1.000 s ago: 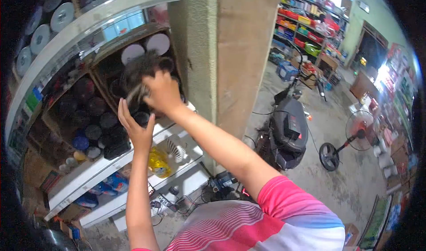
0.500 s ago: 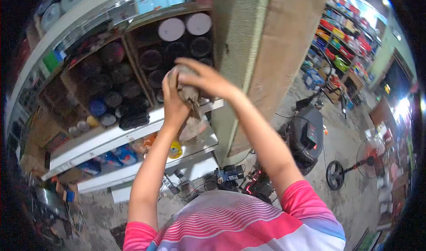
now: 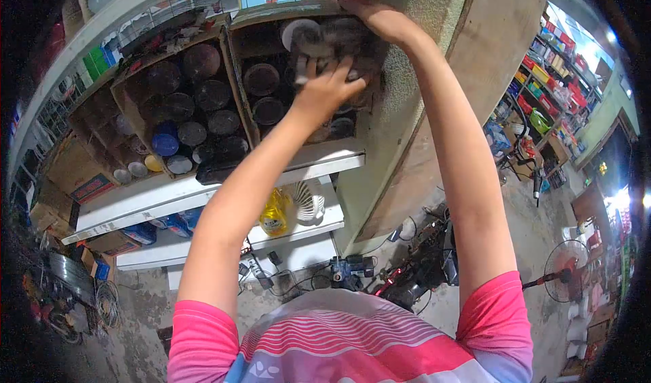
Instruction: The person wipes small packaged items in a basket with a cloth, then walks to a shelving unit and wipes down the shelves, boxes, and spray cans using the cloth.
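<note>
My left hand (image 3: 329, 90) reaches into the right compartment of a wooden cubby shelf (image 3: 252, 112). Its fingers are bent against a dark, blurred bundle (image 3: 339, 41) that looks like the rag, in front of the round can ends. A pale round lid (image 3: 298, 34) shows just beside it, partly covered. Higher up, my right hand (image 3: 380, 18) lies at the compartment's upper right corner, by the top board; its fingertips are in shadow and blurred. More round can ends (image 3: 261, 79) sit below and left of my left hand.
Left compartments hold several dark cans, with a blue one (image 3: 165, 144) among them. Below, a white shelf (image 3: 319, 227) carries a yellow bottle (image 3: 274, 213) and a white ribbed object (image 3: 308, 203). A wall edge and wooden panel (image 3: 502, 37) stand right; a fan (image 3: 566, 271) is on the floor.
Both hands were together around a grey-brown rag in front of the compartment. They have parted: the left moved right into the compartment, the right went up to its top corner.
</note>
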A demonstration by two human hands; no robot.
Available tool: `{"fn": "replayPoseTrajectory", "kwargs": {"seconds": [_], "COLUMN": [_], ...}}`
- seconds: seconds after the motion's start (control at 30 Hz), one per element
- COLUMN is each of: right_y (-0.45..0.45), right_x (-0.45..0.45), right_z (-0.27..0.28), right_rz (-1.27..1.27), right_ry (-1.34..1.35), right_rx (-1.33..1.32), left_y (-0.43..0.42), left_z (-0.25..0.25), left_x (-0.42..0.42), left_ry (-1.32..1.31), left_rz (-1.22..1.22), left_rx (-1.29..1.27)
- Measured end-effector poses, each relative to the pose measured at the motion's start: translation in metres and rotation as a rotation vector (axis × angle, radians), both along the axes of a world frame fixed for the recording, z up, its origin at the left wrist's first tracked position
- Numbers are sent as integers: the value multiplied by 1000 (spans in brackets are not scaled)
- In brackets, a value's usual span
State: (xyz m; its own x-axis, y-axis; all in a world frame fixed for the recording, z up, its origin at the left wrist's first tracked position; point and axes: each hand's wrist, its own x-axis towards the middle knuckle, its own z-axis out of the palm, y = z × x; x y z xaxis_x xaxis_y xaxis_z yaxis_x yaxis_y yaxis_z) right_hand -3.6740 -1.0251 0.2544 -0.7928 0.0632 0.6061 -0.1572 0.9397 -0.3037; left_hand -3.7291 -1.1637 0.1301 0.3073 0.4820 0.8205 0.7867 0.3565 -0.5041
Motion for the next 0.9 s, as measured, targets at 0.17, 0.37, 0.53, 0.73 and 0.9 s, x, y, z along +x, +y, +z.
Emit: {"fn": "replayPoseTrajectory", "kwargs": {"seconds": [0.17, 0.37, 0.53, 0.73, 0.9], "right_y": [-17, 18, -5, -27, -9], "right_x": [18, -15, -10, 19, 0], "right_z": [10, -5, -7, -2, -1], "right_rz": [-202, -83, -349, -156, -305], "right_ry": [-178, -117, -262, -34, -292], "right_rx": [1, 178, 215, 24, 107], "left_y": [-2, -18, -39, -60, -66], "left_z": [-20, -33, -75, 19, 73], "left_x": [12, 14, 12, 34, 5], "left_ry": [-21, -48, -91, -79, 24], "left_rz": [35, -2, -18, -19, 52], "left_rx": [-88, -299, -702, -111, 47]}}
